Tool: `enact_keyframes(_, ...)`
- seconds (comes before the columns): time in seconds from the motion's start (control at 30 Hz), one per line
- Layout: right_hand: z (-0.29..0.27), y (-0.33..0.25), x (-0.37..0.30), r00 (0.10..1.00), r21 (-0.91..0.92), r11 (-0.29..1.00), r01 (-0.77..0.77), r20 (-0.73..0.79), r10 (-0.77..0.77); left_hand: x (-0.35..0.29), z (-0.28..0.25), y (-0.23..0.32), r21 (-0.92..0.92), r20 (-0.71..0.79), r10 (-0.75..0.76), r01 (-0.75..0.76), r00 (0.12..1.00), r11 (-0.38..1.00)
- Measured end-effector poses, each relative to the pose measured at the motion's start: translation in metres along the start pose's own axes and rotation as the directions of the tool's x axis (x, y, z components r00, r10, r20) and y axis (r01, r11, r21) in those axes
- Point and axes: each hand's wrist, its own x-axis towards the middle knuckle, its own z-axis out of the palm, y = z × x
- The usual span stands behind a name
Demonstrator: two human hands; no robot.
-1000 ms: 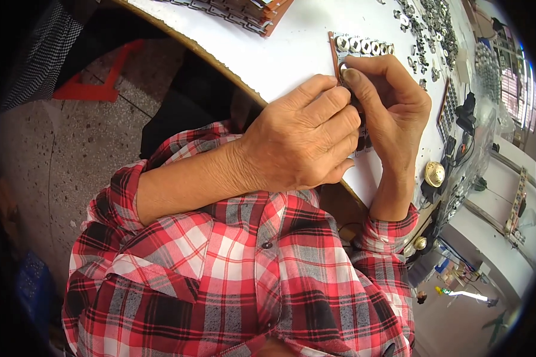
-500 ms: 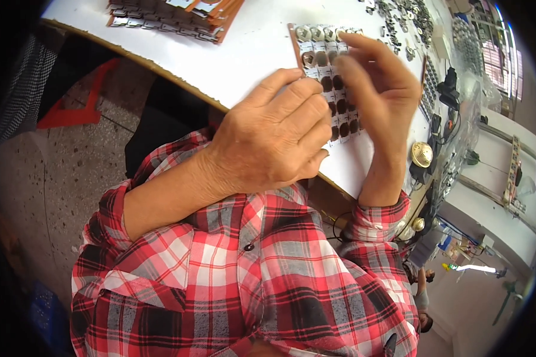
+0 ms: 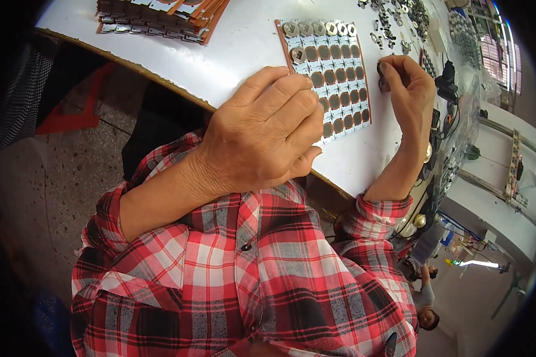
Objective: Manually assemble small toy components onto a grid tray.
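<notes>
A flat panel of joined circuit boards (image 3: 367, 110) with orange-brown edges lies on the white table, with rows of dark round pads. Shiny round metal pieces (image 3: 305, 28) sit along its far row, and another (image 3: 298, 55) lies at the left end of the second row. My left hand (image 3: 262, 128) is curled at the panel's near left edge, its back up, hiding part of the panel and whatever is under the fingers. Right of the panel, my right hand (image 3: 412, 89) pinches a small dark piece (image 3: 382, 74), too small to make out, between thumb and forefinger.
A stack of similar orange-edged panels (image 3: 161, 24) stands at the far left of the table (image 3: 232, 47). Loose small metal parts (image 3: 387, 27) are scattered at the far right. Cables and a black device (image 3: 448, 80) lie along the right side. A person (image 3: 426, 297) is in the background.
My right hand has moved off the panel to the right, uncovering the far rows and the right side. My left hand stays in nearly the same place.
</notes>
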Motion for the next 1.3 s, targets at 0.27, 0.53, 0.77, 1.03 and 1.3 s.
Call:
enact_keyframes(0.27, -0.010, 0.000, -0.005, 0.993, 0.087, 0.994, 0.071, 0.087, -0.078, -0.002, 0.001, -0.001, 0.019, 0.001, 0.008, -0.008, 1.000, 1.000)
enact_keyframes(0.53, 0.003, -0.009, -0.002, 0.996, 0.367, 0.927, 0.076, 0.015, -0.087, -0.003, 0.002, -0.001, 0.014, -0.015, 0.006, -0.006, 1.000, 1.000)
enact_keyframes(0.77, 0.032, -0.056, -0.019, 0.984, 0.676, 0.736, -0.030, 0.149, -0.097, -0.002, 0.005, 0.000, -0.012, -0.016, 0.008, -0.008, 1.000, 1.000)
enact_keyframes(1.03, 0.052, -0.069, -0.021, 0.983, 0.572, 0.818, 0.063, 0.108, -0.151, -0.003, 0.007, -0.001, 0.007, -0.037, 0.009, -0.008, 0.999, 1.000)
enact_keyframes(1.3, 0.055, -0.063, -0.023, 0.961, 0.439, 0.873, 0.215, 0.063, -0.269, -0.004, 0.007, -0.001, 0.008, -0.039, 0.012, -0.011, 0.999, 1.000)
